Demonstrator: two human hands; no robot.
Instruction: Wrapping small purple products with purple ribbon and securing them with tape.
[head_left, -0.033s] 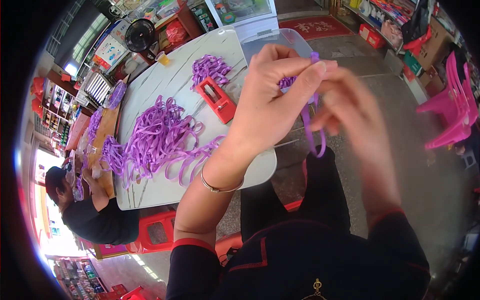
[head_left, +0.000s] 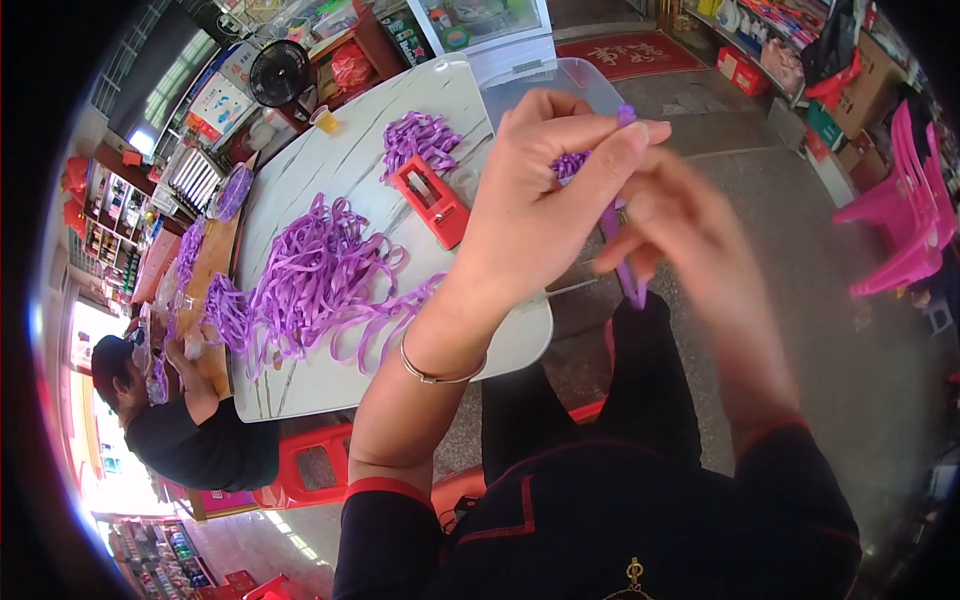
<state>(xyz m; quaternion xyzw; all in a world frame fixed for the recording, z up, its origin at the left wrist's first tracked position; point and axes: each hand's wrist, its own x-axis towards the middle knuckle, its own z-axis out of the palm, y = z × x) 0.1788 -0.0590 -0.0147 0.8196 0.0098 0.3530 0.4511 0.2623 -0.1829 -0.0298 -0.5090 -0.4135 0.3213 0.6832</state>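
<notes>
My left hand is raised above the table's right edge, thumb and fingers pinched on a narrow purple ribbon. The ribbon's upper end sticks up past the fingertips, and a folded length hangs below toward my lap. Right beside it is my right hand, its fingers around the hanging part but smeared by motion, so its grip is unclear. Left of my forearm lies a large tangled pile of purple ribbons. A smaller purple bundle lies farther back, near a red slotted holder.
The white marbled table carries a yellow cup. A translucent bin stands beyond my hands, with purple ribbons partly hidden there. Another person sits at the left by a wooden table. Pink chairs stand at right.
My right hand has shifted slightly left, its fingers now crossing the hanging ribbon. The ribbon's lower loop looks narrower. My left hand keeps its pinch in nearly the same place.
</notes>
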